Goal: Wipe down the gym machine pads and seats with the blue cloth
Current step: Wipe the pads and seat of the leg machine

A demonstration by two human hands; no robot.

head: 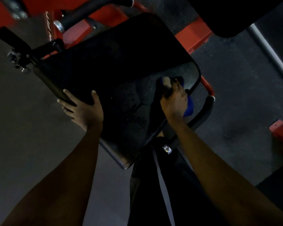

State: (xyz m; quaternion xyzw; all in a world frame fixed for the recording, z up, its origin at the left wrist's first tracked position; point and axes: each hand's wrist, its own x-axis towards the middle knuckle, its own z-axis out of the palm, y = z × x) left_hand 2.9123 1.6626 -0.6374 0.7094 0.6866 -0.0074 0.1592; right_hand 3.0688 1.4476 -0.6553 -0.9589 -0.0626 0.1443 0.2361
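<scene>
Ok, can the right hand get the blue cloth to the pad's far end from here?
Probably yes. The right hand holds the blue cloth on the pad near its right edge; nothing visible lies across the surface beyond, and the left hand only grips the left edge.

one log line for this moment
step: wipe pad | left hand: grips black pad edge | right hand: holds blue cloth on pad, near red frame
</scene>
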